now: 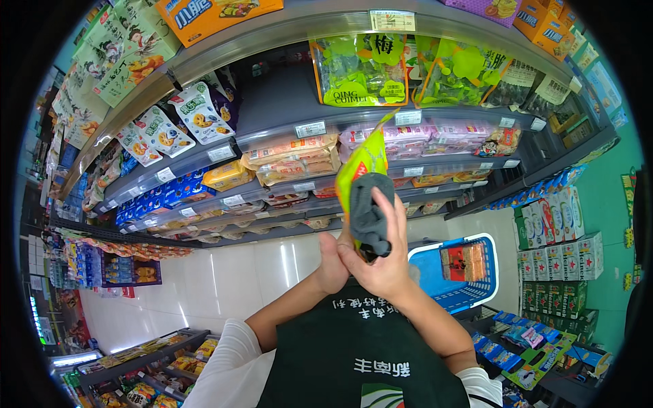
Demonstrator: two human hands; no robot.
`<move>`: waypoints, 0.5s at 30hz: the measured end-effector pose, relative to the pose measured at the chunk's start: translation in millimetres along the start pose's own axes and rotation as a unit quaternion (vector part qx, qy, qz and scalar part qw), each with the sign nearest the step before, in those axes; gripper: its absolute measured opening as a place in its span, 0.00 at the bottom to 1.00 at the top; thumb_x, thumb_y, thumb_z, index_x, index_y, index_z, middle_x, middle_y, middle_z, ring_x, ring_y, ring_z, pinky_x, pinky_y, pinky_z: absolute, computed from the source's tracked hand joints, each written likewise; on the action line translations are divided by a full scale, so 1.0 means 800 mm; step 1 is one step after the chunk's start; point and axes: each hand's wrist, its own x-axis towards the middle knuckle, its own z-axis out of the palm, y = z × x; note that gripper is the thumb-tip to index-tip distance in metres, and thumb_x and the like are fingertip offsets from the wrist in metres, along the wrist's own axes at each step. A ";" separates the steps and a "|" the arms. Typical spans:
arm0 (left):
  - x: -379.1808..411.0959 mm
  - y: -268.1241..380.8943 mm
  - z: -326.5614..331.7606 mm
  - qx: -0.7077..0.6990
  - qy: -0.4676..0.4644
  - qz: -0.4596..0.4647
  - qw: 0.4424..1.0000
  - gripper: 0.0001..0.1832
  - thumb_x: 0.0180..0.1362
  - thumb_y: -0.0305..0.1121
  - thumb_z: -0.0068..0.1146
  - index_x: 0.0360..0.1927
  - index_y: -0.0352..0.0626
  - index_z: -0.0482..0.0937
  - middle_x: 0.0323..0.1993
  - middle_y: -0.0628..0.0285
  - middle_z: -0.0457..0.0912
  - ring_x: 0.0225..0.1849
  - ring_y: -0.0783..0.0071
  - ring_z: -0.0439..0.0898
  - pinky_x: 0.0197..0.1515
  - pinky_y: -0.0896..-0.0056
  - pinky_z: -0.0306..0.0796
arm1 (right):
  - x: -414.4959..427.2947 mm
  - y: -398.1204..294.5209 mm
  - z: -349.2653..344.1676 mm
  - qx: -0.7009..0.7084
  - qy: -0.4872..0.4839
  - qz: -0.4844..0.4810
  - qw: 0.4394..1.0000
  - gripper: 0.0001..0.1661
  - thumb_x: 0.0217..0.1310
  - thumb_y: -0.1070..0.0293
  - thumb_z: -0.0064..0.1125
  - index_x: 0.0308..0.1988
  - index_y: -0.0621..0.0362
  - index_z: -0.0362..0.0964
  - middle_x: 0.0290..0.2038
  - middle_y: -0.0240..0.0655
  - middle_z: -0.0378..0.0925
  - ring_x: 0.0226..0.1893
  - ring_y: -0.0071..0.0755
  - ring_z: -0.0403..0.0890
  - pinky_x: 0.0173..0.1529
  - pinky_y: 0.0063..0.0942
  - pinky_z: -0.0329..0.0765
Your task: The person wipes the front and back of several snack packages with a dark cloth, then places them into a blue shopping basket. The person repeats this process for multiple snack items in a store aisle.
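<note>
In front of my chest I hold a yellow-green plastic snack bag (363,159), tilted and seen nearly edge-on. My left hand (330,265) is at its lower end, thumb raised, the other fingers mostly hidden behind the bag and my right hand. A dark grey cloth (370,211) lies bunched against the bag, and my right hand (390,260) grips it with the fingers curled over its right side. Beyond, a green plum snack bag (359,71) stands on the shelf, with a similar green bag (459,74) to its right.
Tiered store shelves (275,117) curve across the front, with price tags on their edges. A blue shopping basket (428,275) holding a red packet (463,262) stands on the tiled floor (245,285) at right. Stacked drink cartons (558,257) line the right side; another rack (153,367) is at lower left.
</note>
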 end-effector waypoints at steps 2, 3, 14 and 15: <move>-0.002 -0.007 0.009 0.066 0.039 -0.065 0.995 0.64 0.49 0.85 0.12 0.76 0.41 0.32 0.78 0.58 0.42 0.77 0.66 0.45 0.76 0.63 0.41 | -0.005 0.006 -0.007 -0.012 0.001 0.031 0.999 0.47 0.44 0.76 0.70 0.65 0.62 0.58 0.64 0.52 0.59 0.65 0.50 0.64 0.67 0.39 0.62; -0.005 -0.017 0.010 0.077 0.040 -0.079 0.993 0.63 0.50 0.84 0.12 0.76 0.41 0.30 0.78 0.58 0.40 0.78 0.66 0.42 0.76 0.63 0.40 | -0.010 0.023 -0.011 -0.003 0.021 0.034 0.999 0.44 0.47 0.78 0.67 0.64 0.63 0.59 0.62 0.46 0.63 0.62 0.40 0.67 0.65 0.35 0.65; 0.048 -0.050 -0.007 0.417 0.086 0.044 0.904 0.34 0.67 0.30 0.47 0.74 0.34 0.50 0.75 0.42 0.47 0.76 0.54 0.49 0.74 0.56 0.47 | -0.058 0.068 -0.112 0.346 0.152 0.255 0.890 0.21 0.66 0.75 0.57 0.58 0.63 0.69 0.52 0.34 0.78 0.49 0.23 0.78 0.54 0.25 0.75; 0.052 -0.058 -0.011 0.334 0.094 0.025 0.937 0.37 0.64 0.25 0.50 0.74 0.34 0.48 0.74 0.43 0.50 0.76 0.56 0.52 0.73 0.58 0.50 | -0.062 0.067 -0.118 0.349 0.163 0.260 0.886 0.21 0.66 0.75 0.57 0.58 0.63 0.69 0.52 0.34 0.78 0.49 0.23 0.78 0.54 0.25 0.75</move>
